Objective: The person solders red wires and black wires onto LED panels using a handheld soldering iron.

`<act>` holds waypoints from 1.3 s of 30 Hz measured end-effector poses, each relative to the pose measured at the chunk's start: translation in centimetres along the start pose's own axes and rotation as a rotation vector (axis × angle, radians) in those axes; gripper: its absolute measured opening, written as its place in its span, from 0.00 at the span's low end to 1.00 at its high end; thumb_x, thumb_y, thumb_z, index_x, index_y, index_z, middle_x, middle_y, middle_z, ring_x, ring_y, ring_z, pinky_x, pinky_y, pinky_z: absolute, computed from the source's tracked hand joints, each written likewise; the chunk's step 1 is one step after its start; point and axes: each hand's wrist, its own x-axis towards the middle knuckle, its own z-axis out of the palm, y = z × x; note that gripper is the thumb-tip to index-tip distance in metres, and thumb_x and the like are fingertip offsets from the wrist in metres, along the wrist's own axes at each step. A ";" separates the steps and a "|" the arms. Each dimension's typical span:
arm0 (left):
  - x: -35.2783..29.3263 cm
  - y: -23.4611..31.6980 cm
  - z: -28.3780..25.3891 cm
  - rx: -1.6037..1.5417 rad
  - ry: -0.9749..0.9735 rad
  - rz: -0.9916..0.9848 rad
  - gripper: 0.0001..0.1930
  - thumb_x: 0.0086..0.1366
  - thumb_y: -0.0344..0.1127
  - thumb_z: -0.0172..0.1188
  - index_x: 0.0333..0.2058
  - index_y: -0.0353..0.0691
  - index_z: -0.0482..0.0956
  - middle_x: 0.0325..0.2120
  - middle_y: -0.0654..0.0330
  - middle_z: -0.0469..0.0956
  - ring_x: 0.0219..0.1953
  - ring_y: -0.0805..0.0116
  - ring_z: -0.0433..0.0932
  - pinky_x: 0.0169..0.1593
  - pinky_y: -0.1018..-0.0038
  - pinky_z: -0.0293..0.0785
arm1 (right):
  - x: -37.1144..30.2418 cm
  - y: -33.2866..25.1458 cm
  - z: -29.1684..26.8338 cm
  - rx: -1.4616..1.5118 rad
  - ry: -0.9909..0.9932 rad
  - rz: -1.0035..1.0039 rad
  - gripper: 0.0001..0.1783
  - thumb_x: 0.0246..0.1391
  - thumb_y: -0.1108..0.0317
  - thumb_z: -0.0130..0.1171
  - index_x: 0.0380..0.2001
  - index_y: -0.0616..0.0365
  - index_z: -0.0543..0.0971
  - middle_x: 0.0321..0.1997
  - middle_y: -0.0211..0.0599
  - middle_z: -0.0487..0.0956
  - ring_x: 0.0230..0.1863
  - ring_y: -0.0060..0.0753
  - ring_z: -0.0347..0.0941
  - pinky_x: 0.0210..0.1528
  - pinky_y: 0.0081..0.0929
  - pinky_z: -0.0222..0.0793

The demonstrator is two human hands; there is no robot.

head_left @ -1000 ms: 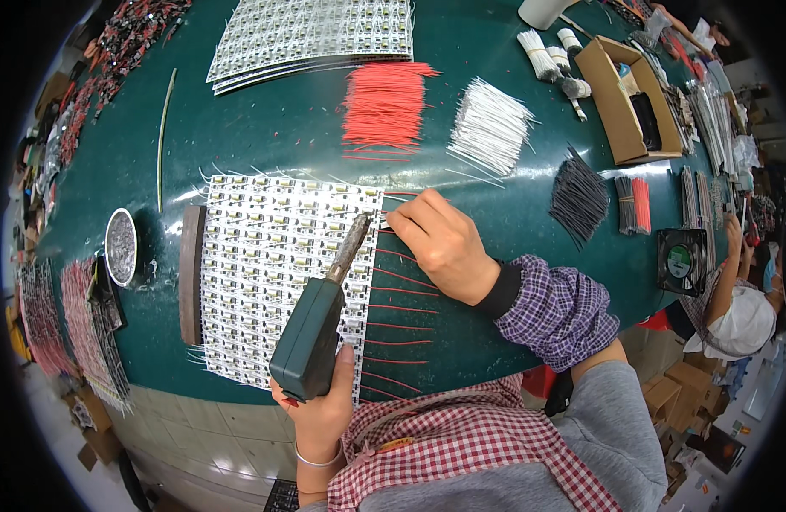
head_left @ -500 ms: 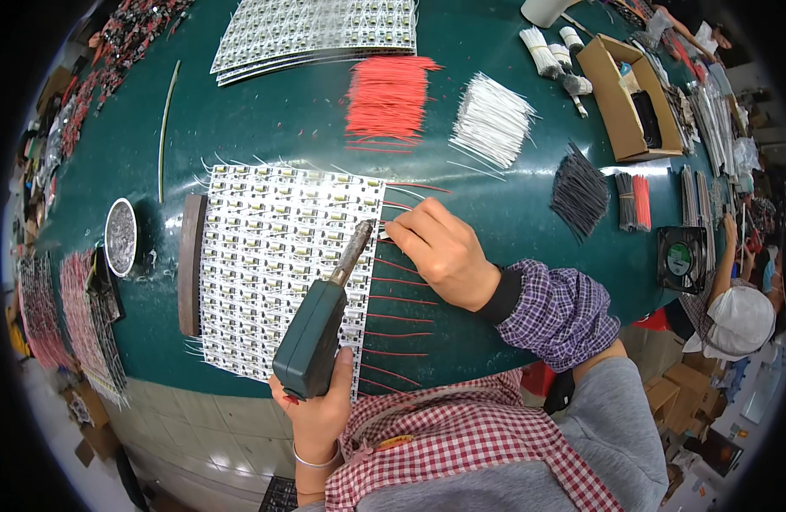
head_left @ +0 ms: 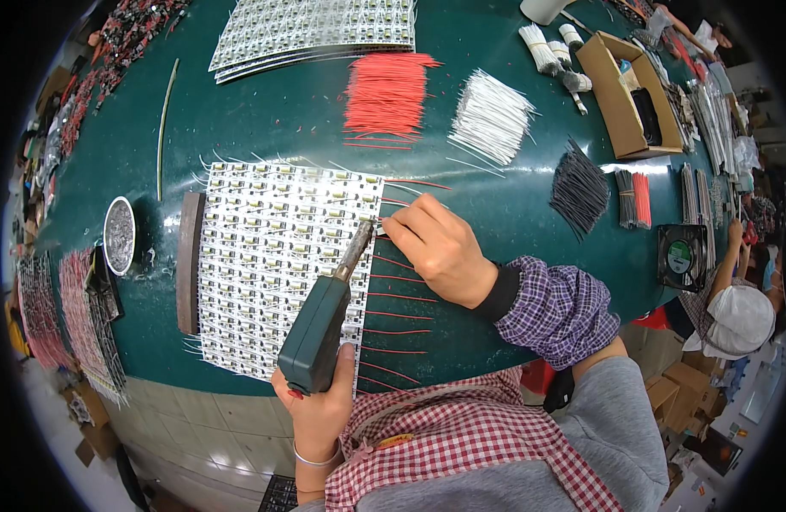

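My left hand (head_left: pixel 321 410) is wrapped round the grip of a dark green soldering gun (head_left: pixel 314 328). Its metal barrel points up and to the right, and the tip is at the right edge of a white circuit board panel (head_left: pixel 269 264). Just right of that tip, my right hand (head_left: pixel 440 247) pinches a thin wire at the panel's edge. The fingertips hide most of this wire, and I cannot make out its colour. Red wires (head_left: pixel 400 331) stick out in a row along the same edge, and white wires stand along the panel's far and left sides.
A dark bar (head_left: pixel 190 264) lies against the panel's left side, near a round bowl (head_left: pixel 120 236). Beyond are stacked panels (head_left: pixel 316 34), red wires (head_left: pixel 386 96), white wires (head_left: pixel 493 115) and black wires (head_left: pixel 580 189). A cardboard box (head_left: pixel 610 98) and a fan (head_left: pixel 681 258) stand rightward.
The soldering gun has shifted slightly right, its tip staying at the panel's edge. My right hand has moved a little up and left, still pinching. The whole view has drifted slightly.
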 end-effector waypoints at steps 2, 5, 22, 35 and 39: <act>-0.2 -0.4 0.4 -0.037 0.064 0.012 0.14 0.56 0.26 0.70 0.39 0.31 0.78 0.33 0.59 0.79 0.31 0.74 0.76 0.35 0.78 0.71 | 0.1 0.0 0.0 0.004 0.004 -0.001 0.17 0.38 0.78 0.59 0.37 0.68 0.79 0.33 0.38 0.75 0.34 0.37 0.72 0.34 0.28 0.73; -0.2 -1.7 0.0 0.008 0.115 0.103 0.14 0.56 0.24 0.68 0.40 0.30 0.77 0.29 0.60 0.78 0.25 0.76 0.74 0.28 0.80 0.69 | 0.1 0.0 0.0 -0.006 0.003 -0.002 0.17 0.38 0.78 0.59 0.37 0.68 0.79 0.33 0.38 0.75 0.34 0.37 0.73 0.35 0.28 0.73; -1.1 -3.0 -1.2 0.108 0.050 0.258 0.19 0.58 0.17 0.62 0.50 0.26 0.73 0.33 0.55 0.78 0.20 0.78 0.71 0.21 0.82 0.64 | -0.7 -1.4 -0.6 0.064 0.051 -0.056 0.16 0.39 0.77 0.58 0.36 0.71 0.77 0.32 0.39 0.74 0.34 0.37 0.70 0.37 0.27 0.71; -1.6 -2.5 -0.6 0.111 0.091 0.219 0.15 0.56 0.20 0.65 0.43 0.27 0.77 0.29 0.60 0.78 0.21 0.80 0.71 0.23 0.82 0.65 | -0.9 -1.5 -0.1 0.026 -0.010 -0.026 0.18 0.38 0.77 0.59 0.39 0.70 0.79 0.34 0.40 0.76 0.34 0.39 0.72 0.36 0.29 0.73; -1.8 -1.3 -0.8 0.019 0.052 0.026 0.15 0.55 0.27 0.71 0.39 0.32 0.78 0.33 0.59 0.78 0.31 0.73 0.76 0.36 0.77 0.71 | -1.1 -1.5 0.1 0.009 -0.030 -0.017 0.18 0.39 0.77 0.59 0.38 0.69 0.78 0.34 0.39 0.76 0.34 0.38 0.72 0.37 0.29 0.73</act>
